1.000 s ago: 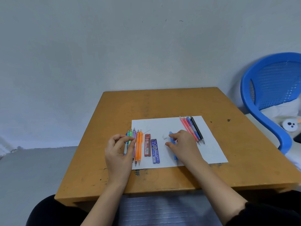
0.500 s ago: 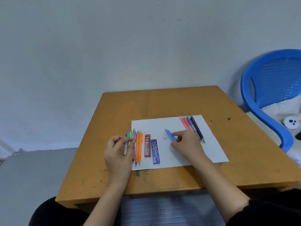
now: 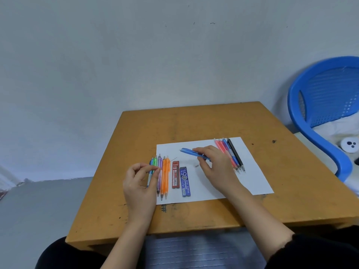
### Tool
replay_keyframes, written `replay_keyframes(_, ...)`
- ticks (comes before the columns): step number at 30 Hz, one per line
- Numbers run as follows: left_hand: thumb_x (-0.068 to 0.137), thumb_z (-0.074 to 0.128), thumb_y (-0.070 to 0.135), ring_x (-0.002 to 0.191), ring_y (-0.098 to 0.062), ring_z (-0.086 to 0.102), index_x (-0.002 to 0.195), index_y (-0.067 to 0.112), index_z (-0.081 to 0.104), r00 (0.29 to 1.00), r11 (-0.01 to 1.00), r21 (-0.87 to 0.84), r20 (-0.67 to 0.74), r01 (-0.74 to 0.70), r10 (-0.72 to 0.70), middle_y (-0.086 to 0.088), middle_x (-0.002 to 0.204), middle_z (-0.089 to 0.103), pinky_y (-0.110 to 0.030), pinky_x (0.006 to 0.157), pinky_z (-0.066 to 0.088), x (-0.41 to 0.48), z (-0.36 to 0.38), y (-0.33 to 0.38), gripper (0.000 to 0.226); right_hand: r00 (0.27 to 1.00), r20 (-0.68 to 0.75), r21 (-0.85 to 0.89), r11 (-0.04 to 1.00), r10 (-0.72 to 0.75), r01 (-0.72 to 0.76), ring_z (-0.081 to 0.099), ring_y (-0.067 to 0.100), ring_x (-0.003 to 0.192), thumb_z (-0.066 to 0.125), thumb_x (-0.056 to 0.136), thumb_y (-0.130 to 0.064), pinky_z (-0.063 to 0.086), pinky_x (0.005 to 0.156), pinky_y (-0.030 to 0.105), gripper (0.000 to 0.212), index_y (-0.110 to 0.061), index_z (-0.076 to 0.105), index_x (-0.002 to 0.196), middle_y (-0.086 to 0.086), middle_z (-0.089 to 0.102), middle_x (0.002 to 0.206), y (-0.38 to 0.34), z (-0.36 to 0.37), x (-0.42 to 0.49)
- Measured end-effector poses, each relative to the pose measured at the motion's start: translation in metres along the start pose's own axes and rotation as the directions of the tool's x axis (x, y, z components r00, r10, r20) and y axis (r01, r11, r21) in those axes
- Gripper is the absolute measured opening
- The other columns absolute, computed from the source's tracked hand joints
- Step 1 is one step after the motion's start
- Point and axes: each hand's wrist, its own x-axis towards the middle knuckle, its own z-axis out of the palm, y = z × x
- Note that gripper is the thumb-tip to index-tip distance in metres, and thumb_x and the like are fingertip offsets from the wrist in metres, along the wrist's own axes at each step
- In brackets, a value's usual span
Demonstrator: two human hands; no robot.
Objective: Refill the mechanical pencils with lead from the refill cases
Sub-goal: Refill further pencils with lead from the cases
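Since the earlier frames the blue pencil (image 3: 191,152) has swung from lying along the 12-to-6 line to lying crosswise, its free end toward 10 o'clock, and the right hand (image 3: 216,165) has shifted toward 12 with it; the left hand (image 3: 139,181) has hardly moved.

Layout, largest first: the counter (image 3: 194,121) carries a white sheet (image 3: 252,181), with a blue chair (image 3: 320,90) standing off at 3 o'clock. A fan of pencils (image 3: 164,177) lies at 9 o'clock on the sheet and a second fan (image 3: 231,154) at 2 o'clock. Between them, just beside the first fan, lie a red refill case (image 3: 175,174) and a blue refill case (image 3: 186,181). A small white piece (image 3: 196,165), possibly a cap or eraser, lies near the right hand, and a loose lead (image 3: 174,159) lies at 12 o'clock of the red case.

Hands: the right forearm enters from 5 o'clock, palm down, its fingers (image 3: 206,150) grasping the blue pencil near its middle. The left forearm enters from 6 o'clock; thumb and forefinger (image 3: 155,168) meet in a pinch over the first fan, but whether a lead sits between them cannot be told.

Step in hand, by judgement: loading this pencil. It likely goes best with the open end tilted up and steady, the lead fed straight down the barrel without bending, and the white piece refitted afterwards.
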Motion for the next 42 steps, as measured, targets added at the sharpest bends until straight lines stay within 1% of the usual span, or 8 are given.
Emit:
replay_keyframes(3, 0.078, 0.063, 0.039, 0.103, -0.009, 0.055, 0.097, 0.027, 0.066, 1.0, 1.0, 0.0, 0.004, 0.011, -0.011, 0.028, 0.105, 0.049, -0.048, 0.069, 0.056, 0.0, 0.0, 0.002, 0.022, 0.995, -0.092, -0.043, 0.998, -0.05, 0.046, 0.063, 0.023, 0.093, 0.051, 0.089, 0.001, 0.047, 0.083, 0.026, 0.032, -0.005, 0.064, 0.117, 0.009, 0.068, 0.103, 0.011, 0.009, -0.004)
replay_keyframes(9, 0.078, 0.064, 0.038, 0.106, -0.004, 0.053, 0.097, 0.027, 0.068, 0.999, 1.0, 0.009, 0.022, 0.023, -0.023, 0.024, 0.106, 0.05, -0.042, 0.07, 0.057, 0.001, 0.001, -0.002, 0.023, 0.985, -0.152, -0.088, 0.994, -0.078, 0.065, 0.062, 0.027, 0.093, 0.051, 0.084, 0.007, 0.051, 0.081, 0.03, 0.035, -0.004, 0.067, 0.113, 0.012, 0.067, 0.099, 0.014, 0.015, -0.014)
replay_keyframes(13, 0.077, 0.066, 0.037, 0.108, -0.008, 0.053, 0.096, 0.03, 0.07, 0.999, 1.0, -0.002, 0.042, 0.012, -0.012, 0.011, 0.11, 0.054, -0.043, 0.069, 0.058, 0.001, 0.001, -0.004, 0.021, 0.972, -0.193, -0.141, 0.984, -0.131, 0.105, 0.055, 0.017, 0.095, 0.051, 0.083, 0.003, 0.046, 0.084, 0.024, 0.033, -0.005, 0.07, 0.108, 0.011, 0.067, 0.096, 0.018, 0.014, -0.017)
replay_keyframes(17, 0.076, 0.064, 0.045, 0.107, -0.006, 0.052, 0.095, 0.037, 0.069, 0.998, 1.0, 0.009, 0.058, -0.012, 0.012, 0.02, 0.11, 0.052, -0.048, 0.07, 0.056, 0.001, 0.001, -0.007, 0.021, 0.964, -0.22, -0.133, 0.983, -0.15, 0.122, 0.054, 0.019, 0.094, 0.045, 0.089, -0.005, 0.048, 0.082, 0.029, 0.031, -0.005, 0.071, 0.107, 0.01, 0.066, 0.094, 0.021, 0.013, -0.016)
replay_keyframes(20, 0.076, 0.062, 0.05, 0.107, -0.007, 0.052, 0.095, 0.038, 0.069, 0.998, 0.999, 0.015, 0.06, -0.03, 0.029, 0.023, 0.112, 0.051, -0.049, 0.071, 0.055, 0.002, 0.001, -0.008, 0.023, 0.965, -0.22, -0.136, 0.984, -0.142, 0.114, 0.058, 0.022, 0.093, 0.05, 0.085, 0.001, 0.05, 0.08, 0.03, 0.031, -0.006, 0.071, 0.107, 0.011, 0.066, 0.094, 0.022, 0.014, -0.017)
replay_keyframes(29, 0.077, 0.06, 0.051, 0.104, -0.009, 0.052, 0.094, 0.032, 0.072, 0.996, 0.998, 0.02, 0.064, -0.055, 0.053, 0.016, 0.107, 0.052, -0.051, 0.072, 0.054, 0.003, 0.002, -0.008, 0.028, 0.962, -0.21, -0.143, 0.979, -0.173, 0.145, 0.051, 0.016, 0.095, 0.05, 0.085, 0.0, 0.048, 0.08, 0.029, 0.03, -0.006, 0.071, 0.106, 0.011, 0.066, 0.094, 0.024, 0.017, -0.016)
replay_keyframes(33, 0.078, 0.06, 0.05, 0.104, -0.012, 0.053, 0.095, 0.033, 0.071, 0.995, 0.997, 0.033, 0.071, -0.074, 0.072, 0.015, 0.109, 0.052, -0.052, 0.072, 0.054, 0.003, 0.003, -0.008, 0.027, 0.963, -0.198, -0.139, 0.978, -0.181, 0.155, 0.051, 0.016, 0.096, 0.038, 0.091, -0.015, 0.047, 0.081, 0.027, 0.037, -0.007, 0.071, 0.107, 0.01, 0.066, 0.095, 0.023, 0.017, -0.017)
replay_keyframes(42, 0.08, 0.062, 0.049, 0.102, -0.015, 0.055, 0.096, 0.023, 0.075, 0.989, 0.989, 0.077, 0.087, -0.126, 0.119, 0.01, 0.11, 0.054, -0.053, 0.072, 0.053, 0.002, 0.003, -0.011, 0.034, 0.961, -0.19, -0.144, 0.974, -0.203, 0.177, 0.052, 0.016, 0.094, 0.038, 0.091, -0.015, 0.048, 0.08, 0.029, 0.037, -0.007, 0.071, 0.106, 0.01, 0.066, 0.094, 0.022, 0.018, -0.017)
